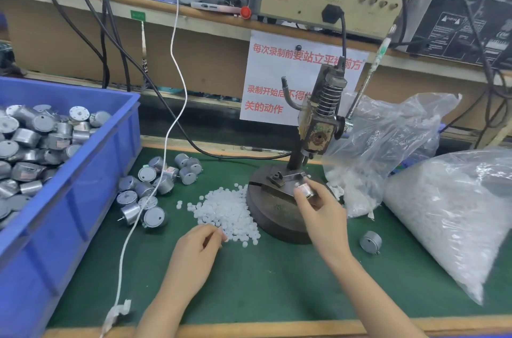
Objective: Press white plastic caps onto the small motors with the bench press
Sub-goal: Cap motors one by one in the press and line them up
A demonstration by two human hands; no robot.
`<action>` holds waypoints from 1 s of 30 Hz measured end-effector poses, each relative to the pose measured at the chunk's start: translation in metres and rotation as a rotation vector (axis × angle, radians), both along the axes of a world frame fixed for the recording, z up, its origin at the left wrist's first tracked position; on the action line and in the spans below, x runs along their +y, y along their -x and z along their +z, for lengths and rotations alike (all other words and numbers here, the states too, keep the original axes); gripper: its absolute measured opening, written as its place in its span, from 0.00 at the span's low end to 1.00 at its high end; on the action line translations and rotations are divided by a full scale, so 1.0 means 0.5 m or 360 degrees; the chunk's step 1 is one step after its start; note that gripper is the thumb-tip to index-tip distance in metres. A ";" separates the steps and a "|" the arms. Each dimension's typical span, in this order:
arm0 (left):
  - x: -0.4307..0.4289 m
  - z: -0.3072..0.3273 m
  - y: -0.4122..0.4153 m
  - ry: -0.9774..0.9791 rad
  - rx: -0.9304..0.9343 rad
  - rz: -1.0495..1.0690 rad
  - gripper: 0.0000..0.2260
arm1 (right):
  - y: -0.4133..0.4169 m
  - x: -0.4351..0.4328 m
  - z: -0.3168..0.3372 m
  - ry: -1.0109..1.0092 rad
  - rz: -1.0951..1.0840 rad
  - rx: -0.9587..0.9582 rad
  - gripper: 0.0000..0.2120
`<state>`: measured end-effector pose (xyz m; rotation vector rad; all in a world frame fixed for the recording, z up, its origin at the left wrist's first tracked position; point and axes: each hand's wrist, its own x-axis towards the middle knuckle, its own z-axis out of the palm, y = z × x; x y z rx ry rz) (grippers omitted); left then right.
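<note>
The bench press (318, 127) stands on a round dark base (273, 215) in the middle of the green mat. My right hand (321, 210) grips a small silver motor (304, 190) on the base, beside the metal fixture (285, 178) under the ram. A heap of white plastic caps (230, 210) lies left of the base. My left hand (199, 246) is at the heap's near edge, fingertips curled together at the caps; whether it holds one cannot be told. Loose motors (155, 188) lie further left.
A blue bin (83, 171) full of motors fills the left side. Two clear bags of white caps (448, 210) sit at the right. One single motor (370, 241) lies right of the base. A white cable (155, 185) trails across the mat. A shelf with equipment runs behind.
</note>
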<state>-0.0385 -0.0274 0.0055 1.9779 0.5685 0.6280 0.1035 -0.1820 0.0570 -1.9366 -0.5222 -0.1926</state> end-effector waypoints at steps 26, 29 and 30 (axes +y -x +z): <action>0.000 0.002 0.003 0.0004 -0.0001 0.0004 0.12 | -0.114 0.029 -0.007 0.0477 -0.0108 -0.0258 0.16; -0.001 0.004 0.004 0.0015 0.0004 0.0013 0.11 | -0.119 0.028 0.002 0.0528 -0.0064 -0.0179 0.24; -0.001 0.004 0.004 0.0020 0.0007 0.0016 0.11 | -0.119 0.026 0.007 0.0447 -0.0014 -0.0085 0.27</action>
